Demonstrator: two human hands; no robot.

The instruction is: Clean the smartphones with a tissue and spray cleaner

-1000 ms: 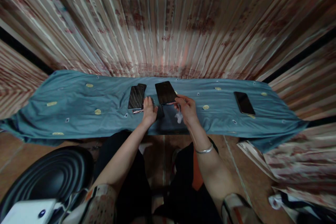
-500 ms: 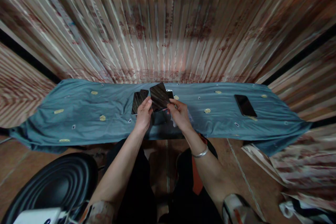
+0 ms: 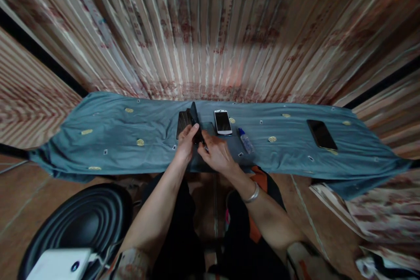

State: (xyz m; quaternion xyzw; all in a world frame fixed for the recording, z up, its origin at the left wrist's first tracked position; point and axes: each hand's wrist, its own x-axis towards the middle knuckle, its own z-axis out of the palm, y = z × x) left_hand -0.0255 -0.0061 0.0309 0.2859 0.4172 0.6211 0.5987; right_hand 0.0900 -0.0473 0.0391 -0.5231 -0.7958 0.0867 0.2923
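Observation:
My left hand [image 3: 186, 143] is closed round a dark phone [image 3: 193, 113], thumb on its near side. The phone stands tilted, almost edge-on to me. My right hand [image 3: 215, 151] has its fingers curled at the phone's lower right edge; its fingertips are partly hidden. Just behind my left hand, dark glossy phones [image 3: 182, 123] lie overlapping on the blue cloth [image 3: 157, 118]. Right of the held phone lies a white phone [image 3: 223, 121] with a dark screen, and nearer me a small clear bottle [image 3: 246, 142] with a blue cap lies on its side.
Farther right on the cloth lies a black phone [image 3: 321, 134]. A curtain [image 3: 203, 35] hangs close behind the table. At lower left stands a black round ridged stool [image 3: 78, 223], with a white device [image 3: 61, 264] and cable on it.
The held phone has turned from face-on to nearly edge-on. My right hand has moved lower, and the white phone and bottle have come into clear view. The camera view has shifted slightly.

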